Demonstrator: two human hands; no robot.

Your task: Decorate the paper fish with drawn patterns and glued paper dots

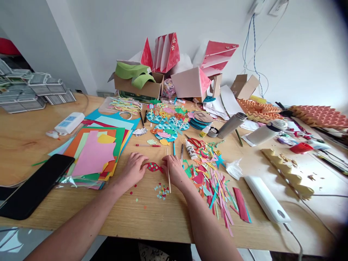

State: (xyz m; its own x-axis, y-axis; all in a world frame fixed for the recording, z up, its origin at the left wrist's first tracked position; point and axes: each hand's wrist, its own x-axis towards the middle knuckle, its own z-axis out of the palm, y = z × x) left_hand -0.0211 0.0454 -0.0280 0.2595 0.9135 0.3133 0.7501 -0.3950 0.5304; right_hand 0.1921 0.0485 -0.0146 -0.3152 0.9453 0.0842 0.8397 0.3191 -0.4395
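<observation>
A small red paper cut-out with light green dots, shaped like a wrapped candy or a fish, lies between my hands. My left hand pinches its left end near the table. My right hand holds a thin wooden stick, pointing toward me, and its fingertips reach the cut-out's right end. Just below lies a little heap of tiny coloured paper bits. Several red dots are scattered near my left wrist. Beyond my hands rest a red pen and a yellow paper fish.
Stacked coloured paper and a black phone-like slab lie left. Paper strips, a white glue bottle, red scissors and a white device are right. Farther back stand blue paper discs, a steel flask and cardboard boxes.
</observation>
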